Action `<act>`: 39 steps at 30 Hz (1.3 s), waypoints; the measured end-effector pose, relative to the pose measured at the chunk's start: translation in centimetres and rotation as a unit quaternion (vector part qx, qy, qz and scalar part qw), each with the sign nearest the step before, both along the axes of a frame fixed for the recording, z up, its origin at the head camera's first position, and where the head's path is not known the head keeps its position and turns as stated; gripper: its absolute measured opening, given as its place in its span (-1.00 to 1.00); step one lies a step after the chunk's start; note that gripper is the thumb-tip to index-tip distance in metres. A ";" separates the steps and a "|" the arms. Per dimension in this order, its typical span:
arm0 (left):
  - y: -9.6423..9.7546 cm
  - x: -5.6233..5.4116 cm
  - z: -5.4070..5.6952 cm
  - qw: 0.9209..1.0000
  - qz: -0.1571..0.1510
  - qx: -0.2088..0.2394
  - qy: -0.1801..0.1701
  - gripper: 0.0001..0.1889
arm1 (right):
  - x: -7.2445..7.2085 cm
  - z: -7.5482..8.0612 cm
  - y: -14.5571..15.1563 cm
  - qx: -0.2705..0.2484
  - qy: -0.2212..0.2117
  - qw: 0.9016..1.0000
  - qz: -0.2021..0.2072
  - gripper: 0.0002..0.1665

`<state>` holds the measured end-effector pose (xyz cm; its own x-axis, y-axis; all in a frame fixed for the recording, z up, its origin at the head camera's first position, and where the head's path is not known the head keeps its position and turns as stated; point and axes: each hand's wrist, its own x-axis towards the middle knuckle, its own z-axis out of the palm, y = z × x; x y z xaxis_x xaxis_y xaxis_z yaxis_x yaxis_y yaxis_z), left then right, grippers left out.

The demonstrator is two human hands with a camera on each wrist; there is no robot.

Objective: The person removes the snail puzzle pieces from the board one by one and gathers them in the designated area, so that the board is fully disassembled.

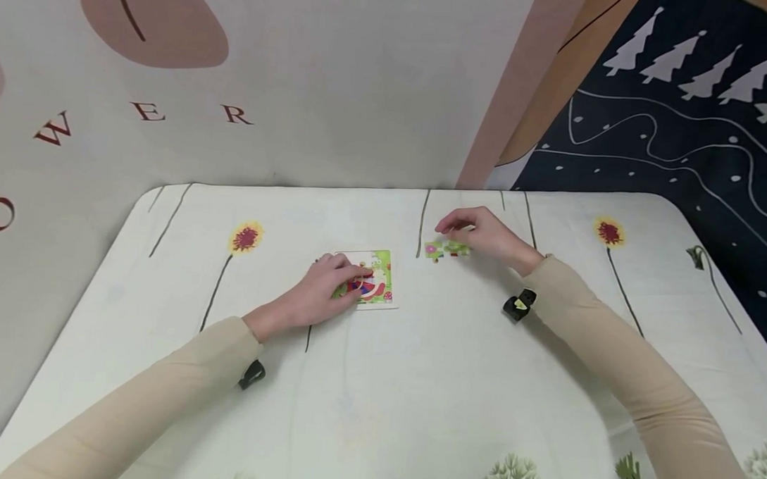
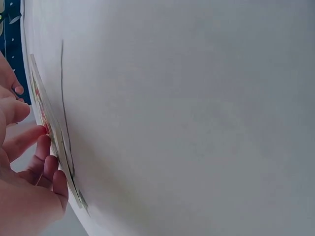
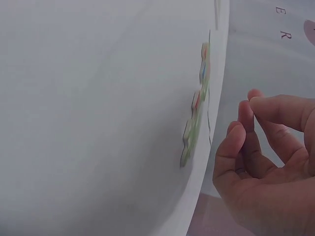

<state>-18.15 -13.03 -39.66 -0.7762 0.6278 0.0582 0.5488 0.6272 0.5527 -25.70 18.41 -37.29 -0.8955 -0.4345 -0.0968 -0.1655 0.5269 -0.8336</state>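
Observation:
A small square jigsaw puzzle (image 1: pixel 382 266) with a green, red and blue picture lies on the table. My left hand (image 1: pixel 321 290) rests on its left part, covering some of the picture, with fingertips on the surface. In the left wrist view, the puzzle (image 2: pixel 45 105) shows edge-on beside the fingers. To its right lie a few loose jigsaw pieces (image 1: pixel 434 251), mostly green. My right hand (image 1: pixel 488 235) hovers just over them with loosely bent fingers. In the right wrist view, nothing shows between those fingers, and the jigsaw pieces (image 3: pixel 196 105) lie apart from them.
A white tablecloth (image 1: pixel 410 381) printed with flowers and stems covers the table. A pale wall hanging (image 1: pixel 363 84) with letters stands behind the table's far edge, and a dark cloth (image 1: pixel 672 151) with white trees hangs at the right. Black devices are strapped at both wrists.

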 end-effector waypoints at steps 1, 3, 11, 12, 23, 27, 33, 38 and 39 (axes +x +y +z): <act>0.0 0.0 0.0 1.000 -0.001 0.004 0.000 -0.61 | 0.1 0.0 -0.1 -0.001 0.002 1.000 0.003 -0.73; 0.1 -0.1 -0.1 1.000 -0.006 0.014 0.001 -0.63 | 0.2 0.1 -0.4 -0.007 0.005 1.000 0.008 -0.74; 0.5 -0.2 -0.2 0.999 -0.029 0.034 0.003 -0.69 | 0.4 0.0 -1.7 -0.032 -0.010 0.999 0.025 -0.76; 0.5 -0.2 -0.2 0.999 -0.029 0.033 0.004 -0.69 | 0.4 -0.1 -1.9 -0.033 -0.013 0.999 0.027 -0.77; 0.7 -0.3 -0.5 0.999 -0.023 0.030 0.004 -0.65 | 0.6 -0.1 -4.3 -0.016 0.009 0.999 0.051 -0.79; 0.8 -0.4 -0.5 0.999 -0.021 0.026 0.003 -0.61 | 0.7 -0.2 -5.1 0.010 0.004 0.999 0.046 -0.80; 0.7 -0.4 -0.5 0.999 -0.025 0.027 -0.010 -0.59 | 0.7 -0.5 -6.1 0.043 0.007 0.997 0.057 -0.79; 0.6 -0.5 -0.5 0.999 -0.027 0.034 -0.015 -0.59 | 0.6 -0.6 -6.8 0.054 0.016 0.996 0.068 -0.80; 0.6 -0.5 -0.5 0.999 -0.029 0.034 -0.014 -0.59 | 0.6 -0.7 -6.9 0.057 0.015 0.996 0.068 -0.80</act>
<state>-18.65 -12.38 -40.20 -0.7409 0.6668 0.0804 0.5661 0.5557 0.6089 -25.08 11.49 -37.98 -0.8320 -0.5402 -0.1264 -0.2659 0.5883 -0.7637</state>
